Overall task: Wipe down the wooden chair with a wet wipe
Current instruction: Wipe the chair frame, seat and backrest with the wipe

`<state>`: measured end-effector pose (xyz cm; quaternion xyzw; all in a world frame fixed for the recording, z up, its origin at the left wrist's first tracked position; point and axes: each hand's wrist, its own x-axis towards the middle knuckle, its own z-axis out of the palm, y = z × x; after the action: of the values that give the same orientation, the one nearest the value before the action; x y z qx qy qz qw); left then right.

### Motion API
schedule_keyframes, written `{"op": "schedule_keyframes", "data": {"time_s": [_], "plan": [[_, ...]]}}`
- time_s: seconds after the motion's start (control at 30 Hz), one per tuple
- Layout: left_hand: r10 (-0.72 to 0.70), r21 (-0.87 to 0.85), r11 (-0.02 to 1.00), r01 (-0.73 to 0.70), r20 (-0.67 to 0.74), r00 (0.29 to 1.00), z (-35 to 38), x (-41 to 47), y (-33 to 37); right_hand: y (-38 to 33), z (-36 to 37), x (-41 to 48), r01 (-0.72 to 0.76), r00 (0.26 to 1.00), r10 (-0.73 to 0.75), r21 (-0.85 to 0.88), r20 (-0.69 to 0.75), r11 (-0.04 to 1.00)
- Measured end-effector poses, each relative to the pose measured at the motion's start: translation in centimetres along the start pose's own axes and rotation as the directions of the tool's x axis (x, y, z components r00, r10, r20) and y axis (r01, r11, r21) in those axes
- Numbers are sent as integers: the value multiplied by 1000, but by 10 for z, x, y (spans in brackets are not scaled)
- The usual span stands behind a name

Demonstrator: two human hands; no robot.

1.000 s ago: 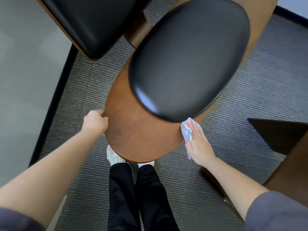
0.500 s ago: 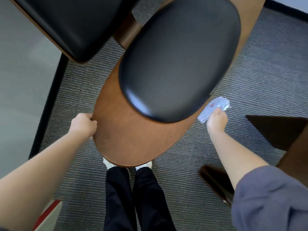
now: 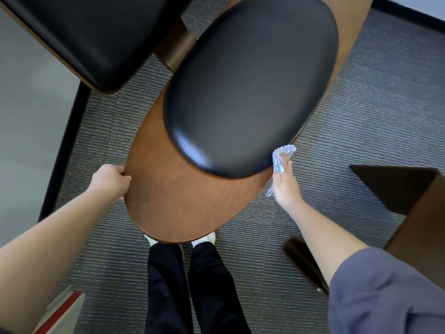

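While the left hand (image 3: 109,180) grips the left rim of the wooden chair (image 3: 173,196) with curled fingers, the right hand (image 3: 285,182) holds a crumpled wet wipe (image 3: 280,157) in its fingers against the right rim, just beside the black cushion (image 3: 250,88). The chair's oval wooden panel runs lengthwise from the person's white shoes (image 3: 204,238) up and rightward over grey carpet (image 3: 361,128).
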<state>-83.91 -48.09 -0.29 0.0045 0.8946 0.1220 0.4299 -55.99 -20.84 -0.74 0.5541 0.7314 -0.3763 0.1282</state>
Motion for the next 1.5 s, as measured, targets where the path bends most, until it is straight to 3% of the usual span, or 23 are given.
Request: {"op": "schedule_keyframes", "data": {"time_s": [0.17,0.27,0.37,0.5,0.57,0.63,0.67,0.73,0.77,0.8,0.9,1.0,1.07,1.17,1.33,1.4,1.5], "plan": [[-24,-24,999,24,0,1000,-3,-1,1,13,21,-27,226,971,-208,-172,116,959],[-9,-13,1000,9,4,1000,-1,-5,5,2,30,-55,392,915,-345,-260,211,882],[-6,-12,1000,6,-3,1000,0,-9,7,-26,48,-79,572,786,-430,-257,445,779],[-4,-37,999,5,18,1000,-3,-10,4,-84,85,-87,700,616,-515,-113,596,705],[27,4,1000,-27,34,999,-4,-11,4,-116,97,-72,596,644,-460,-23,612,803],[94,97,990,-99,54,994,-7,-12,4,-151,94,-56,349,774,-376,153,510,925],[136,147,979,-144,65,989,-9,-11,5,-170,87,-47,170,854,-257,223,453,960],[217,248,940,-234,95,972,-17,-8,9,-204,65,-28,-160,926,-15,431,376,888],[249,294,916,-273,118,961,-22,-6,12,-218,53,-20,-201,953,42,522,299,829],[280,344,885,-314,146,949,-27,-3,17,-228,44,-8,-130,981,26,552,193,824],[383,529,721,-447,233,894,-34,12,29,-248,36,18,226,970,-244,397,-5,890],[399,655,558,-510,327,857,-34,29,37,-249,58,55,519,847,-525,85,81,851],[410,687,484,-542,369,834,-32,40,41,-241,78,78,653,755,-597,-227,271,722],[412,698,427,-575,416,811,-27,60,41,-225,108,89,735,677,-472,-495,565,463],[411,684,410,-604,452,792,-19,79,36,-230,138,108,814,542,-527,-565,654,137],[419,672,434,-600,439,795,-16,82,37,-240,143,122,798,540,-538,-597,648,81],[434,662,469,-585,404,805,-10,87,44,-256,148,145,760,599,-531,-634,599,143]]}}
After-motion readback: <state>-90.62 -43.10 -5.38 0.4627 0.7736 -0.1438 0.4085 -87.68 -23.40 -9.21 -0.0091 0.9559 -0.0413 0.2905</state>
